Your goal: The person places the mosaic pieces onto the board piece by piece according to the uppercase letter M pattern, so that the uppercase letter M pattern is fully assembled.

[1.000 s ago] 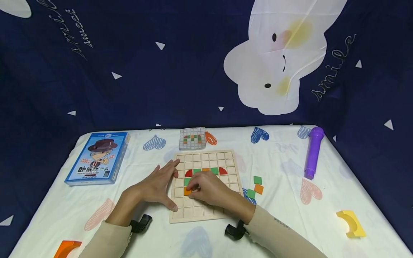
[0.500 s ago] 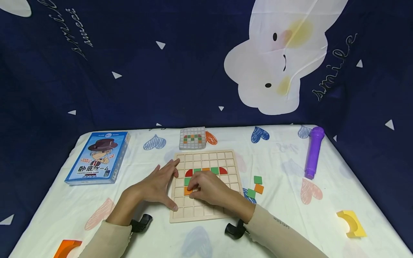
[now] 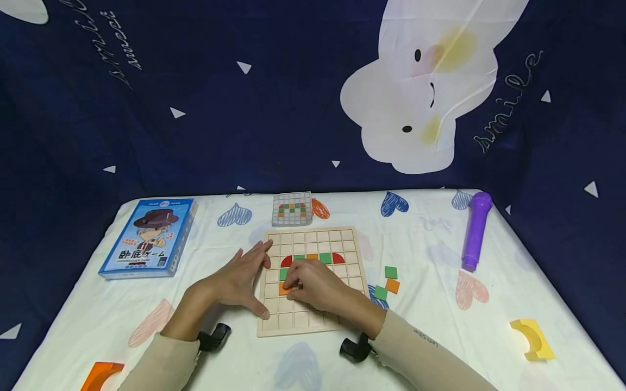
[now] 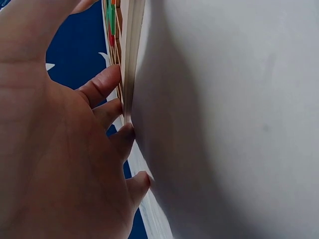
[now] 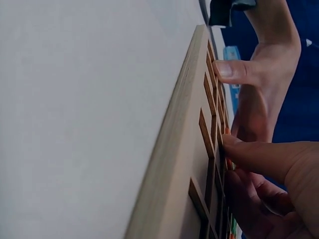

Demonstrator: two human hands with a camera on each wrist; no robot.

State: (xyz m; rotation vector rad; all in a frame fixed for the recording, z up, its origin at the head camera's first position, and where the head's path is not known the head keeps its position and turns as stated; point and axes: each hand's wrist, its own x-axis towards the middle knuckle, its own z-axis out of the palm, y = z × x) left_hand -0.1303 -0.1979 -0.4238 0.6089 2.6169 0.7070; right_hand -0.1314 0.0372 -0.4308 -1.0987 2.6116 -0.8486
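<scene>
Two hands worked: left hand (image 3: 239,282) lay flat, steadying the board (image 3: 313,239); right hand (image 3: 313,286) pinched an orange tile (image 3: 283,290), which could tip crooked.

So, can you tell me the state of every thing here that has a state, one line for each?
wooden grid board: flat on the table, partly filled with tiles.
orange tile: in a board cell, under the right hand's fingertips.
right hand: fingers curled, pressing the orange tile.
left hand: flat, fingers straight, braced against the board's left edge.
three loose tiles: lying on the cloth, right of the board.
blue game box: closed, lying flat.
</scene>
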